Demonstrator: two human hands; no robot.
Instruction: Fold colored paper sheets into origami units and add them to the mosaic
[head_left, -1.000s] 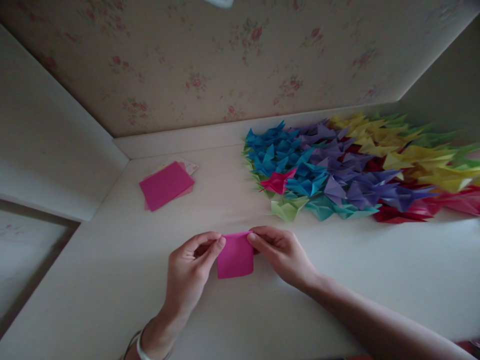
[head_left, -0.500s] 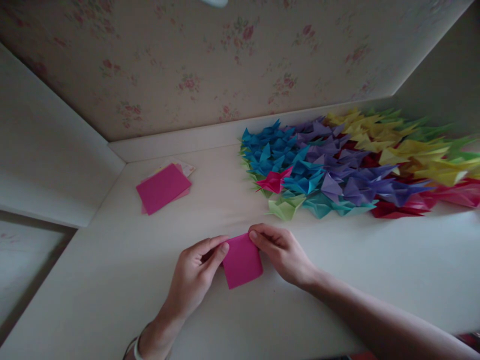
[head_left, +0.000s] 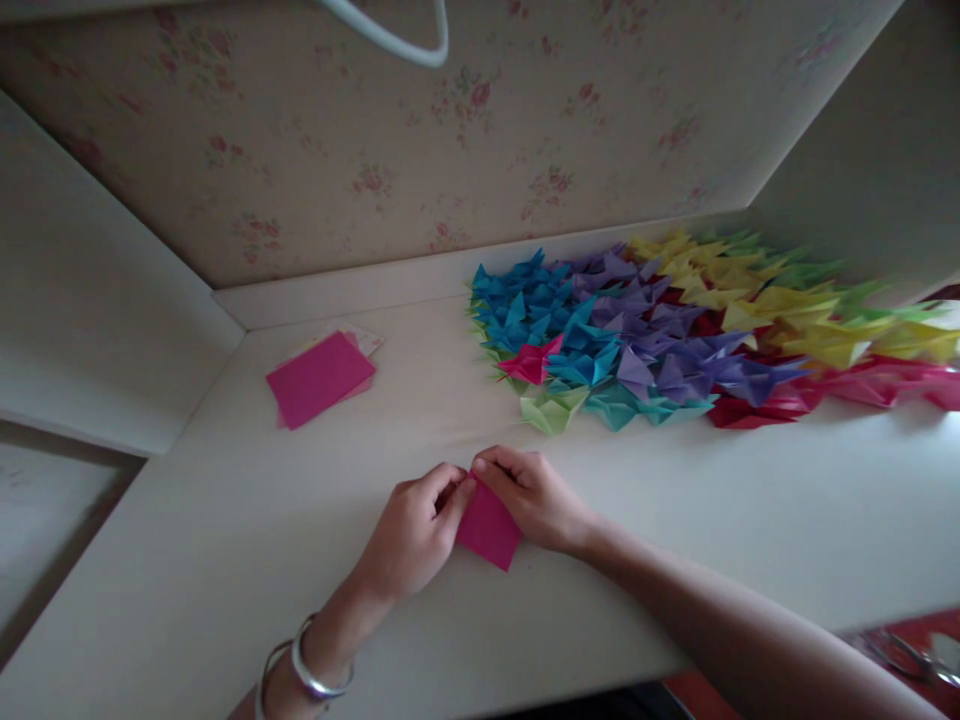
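Observation:
A folded square of magenta origami paper (head_left: 491, 530) is held just over the white tabletop, one corner pointing toward me. My left hand (head_left: 420, 525) is closed on its upper left edge, thumb on top and fingers curled beneath. Thumb and forefinger of my right hand (head_left: 529, 495) pinch the top corner, close beside the left fingertips. The fingers partly cover the upper part of the paper. Silver bangles (head_left: 304, 660) circle my left wrist.
A small stack of magenta paper sheets (head_left: 321, 380) lies at the left back. Many folded paper cranes (head_left: 652, 330) in blue, purple, yellow, red and green fill the right back. A white cable (head_left: 397, 45) hangs before the flowered wallpaper (head_left: 375, 180). The tabletop's front edge runs below my arms.
The paper has been turned so a corner points toward me. My hands have come together at its top corner, the left one moving right. The camera view has shifted slightly.

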